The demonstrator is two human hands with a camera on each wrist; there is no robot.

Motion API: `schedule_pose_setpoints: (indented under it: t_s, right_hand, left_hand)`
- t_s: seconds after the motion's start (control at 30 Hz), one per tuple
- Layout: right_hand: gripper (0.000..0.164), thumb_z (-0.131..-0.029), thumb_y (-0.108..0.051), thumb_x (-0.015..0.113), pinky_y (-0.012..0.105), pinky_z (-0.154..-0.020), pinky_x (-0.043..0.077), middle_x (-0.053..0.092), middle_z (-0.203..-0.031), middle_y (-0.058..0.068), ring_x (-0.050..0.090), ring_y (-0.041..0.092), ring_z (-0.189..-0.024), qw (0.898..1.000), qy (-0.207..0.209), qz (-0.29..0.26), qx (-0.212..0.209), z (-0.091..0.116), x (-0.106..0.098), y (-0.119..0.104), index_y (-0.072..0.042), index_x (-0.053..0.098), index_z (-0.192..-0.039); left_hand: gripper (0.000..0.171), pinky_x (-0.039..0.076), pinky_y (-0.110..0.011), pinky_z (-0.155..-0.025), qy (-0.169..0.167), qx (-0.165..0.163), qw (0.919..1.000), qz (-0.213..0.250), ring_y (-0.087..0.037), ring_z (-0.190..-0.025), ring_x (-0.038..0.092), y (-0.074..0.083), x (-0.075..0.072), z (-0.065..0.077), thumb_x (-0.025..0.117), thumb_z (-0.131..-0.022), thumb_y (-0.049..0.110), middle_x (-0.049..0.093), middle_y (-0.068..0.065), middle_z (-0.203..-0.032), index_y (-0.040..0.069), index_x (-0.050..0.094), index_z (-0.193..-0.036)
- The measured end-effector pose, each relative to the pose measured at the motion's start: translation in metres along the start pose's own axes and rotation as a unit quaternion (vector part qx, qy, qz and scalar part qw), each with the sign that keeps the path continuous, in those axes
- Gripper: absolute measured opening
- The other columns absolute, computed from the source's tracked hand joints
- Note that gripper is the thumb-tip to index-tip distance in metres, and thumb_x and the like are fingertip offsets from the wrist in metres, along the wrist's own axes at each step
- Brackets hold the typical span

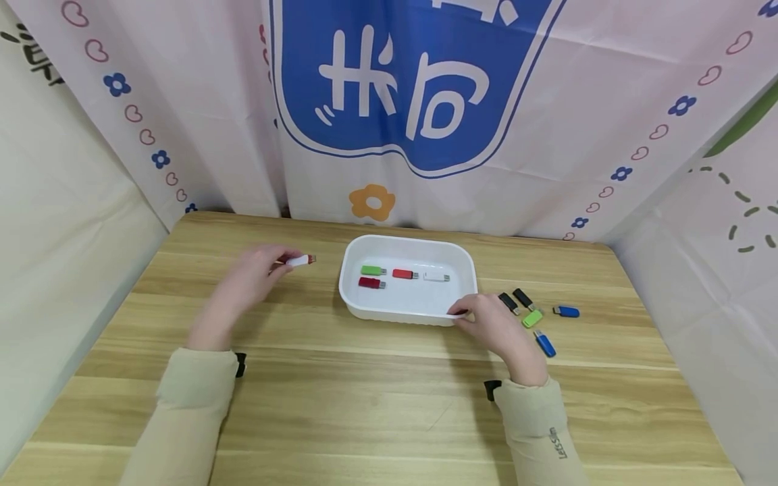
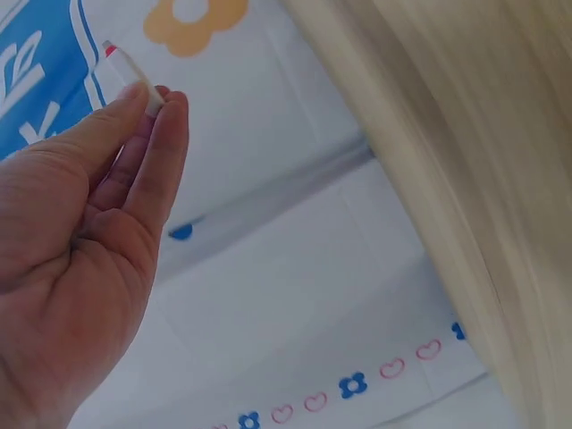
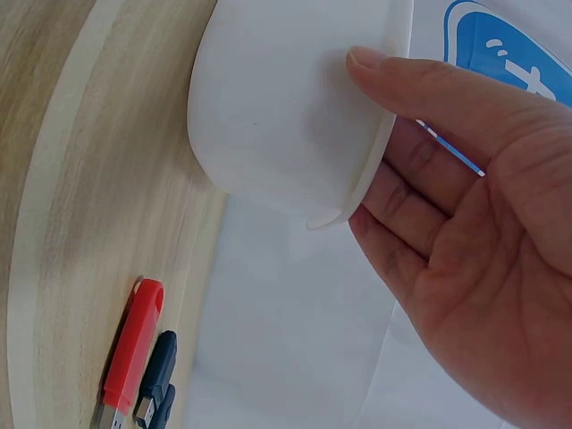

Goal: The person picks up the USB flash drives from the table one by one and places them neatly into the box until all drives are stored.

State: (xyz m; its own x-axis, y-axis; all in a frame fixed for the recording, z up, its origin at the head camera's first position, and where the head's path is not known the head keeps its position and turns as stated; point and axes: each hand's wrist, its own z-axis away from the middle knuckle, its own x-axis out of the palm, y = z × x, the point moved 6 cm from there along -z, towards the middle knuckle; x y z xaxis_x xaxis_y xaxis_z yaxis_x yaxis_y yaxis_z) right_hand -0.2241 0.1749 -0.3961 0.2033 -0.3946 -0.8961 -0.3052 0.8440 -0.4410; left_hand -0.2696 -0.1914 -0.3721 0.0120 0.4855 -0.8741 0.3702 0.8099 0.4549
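Note:
My left hand [image 1: 255, 273] pinches a white USB stick [image 1: 298, 260] with a red end between thumb and fingertips, above the table left of the white plastic tray [image 1: 401, 314]. In the left wrist view, the stick [image 2: 130, 73] points up and away from the fingers. My right hand [image 1: 491, 324] grips the tray's rim at the near right corner, thumb on the outer wall and fingers over the edge. Inside the tray lie a green stick [image 1: 373, 271], a dark red stick [image 1: 371, 283], a red stick [image 1: 404, 274] and a white stick [image 1: 435, 277].
Right of the tray, two black sticks, one a black stick [image 1: 523, 298], lie near a green stick [image 1: 532, 318] and two blue ones, including a blue stick [image 1: 545, 343]. The right wrist view shows a red stick [image 3: 134, 340] on the wooden table [image 1: 365, 405]. A printed curtain [image 1: 231, 135] hangs behind.

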Motion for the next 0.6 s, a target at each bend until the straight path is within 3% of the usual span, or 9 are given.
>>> schedule_pose_setpoints:
  t_s: [0.27,0.6]
  right_hand:
    - [0.011,-0.089,-0.006,0.073,0.040,-0.087,0.058,0.077,-0.101,0.006,0.071,0.021,-0.099,1.000,-0.001,0.000,0.000,0.000,0.000,0.000,-0.008,0.078,-0.099]
    - [0.011,-0.090,-0.007,0.072,0.041,-0.088,0.058,0.077,-0.102,0.006,0.071,0.021,-0.099,1.000,-0.002,-0.004,0.002,0.000,0.000,0.001,-0.009,0.078,-0.099]
  left_hand:
    - [0.024,0.054,-0.049,-0.088,0.020,0.035,0.9991,0.014,-0.032,-0.101,0.067,0.024,0.010,-0.011,0.064,-0.095,0.004,0.071,-0.018,-0.115,0.002,0.069,-0.118]
    - [0.025,0.054,-0.047,-0.097,-0.013,0.051,0.9985,0.016,-0.032,-0.113,0.066,0.055,0.029,-0.025,0.064,-0.095,0.004,0.071,-0.015,-0.121,0.004,0.069,-0.120]
